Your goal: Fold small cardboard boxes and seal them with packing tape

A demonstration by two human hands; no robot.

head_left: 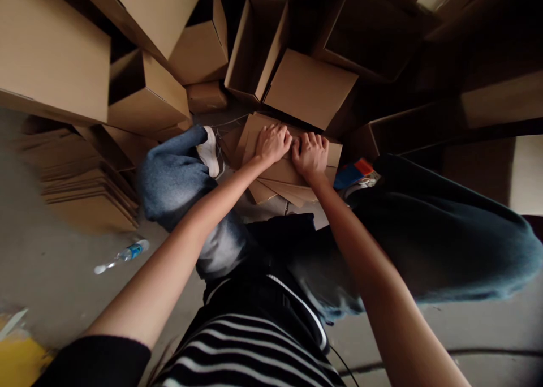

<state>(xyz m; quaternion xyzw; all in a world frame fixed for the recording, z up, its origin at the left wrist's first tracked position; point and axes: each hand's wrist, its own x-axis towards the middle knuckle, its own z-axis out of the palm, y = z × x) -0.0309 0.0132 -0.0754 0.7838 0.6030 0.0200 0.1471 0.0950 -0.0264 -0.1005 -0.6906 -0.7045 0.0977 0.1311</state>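
Note:
A folded cardboard sheet [275,169] lies on a low stack of flat cardboard [259,192] between my legs. My left hand [274,142] is on its upper middle, fingers bent and closed against the board. Close beside it, my right hand [311,154] presses on the same sheet with curled fingers, the two thumbs nearly meeting. What lies beneath the fingers is hidden. Just past my hands, a tilted cardboard box [311,87] leans toward the stack.
Open cardboard boxes [257,42] crowd the far side, with larger boxes [51,47] at left. More flat cardboard [91,200] is piled on the left floor near a plastic bottle [127,254]. A blue and orange packet [354,173] lies by my right foot.

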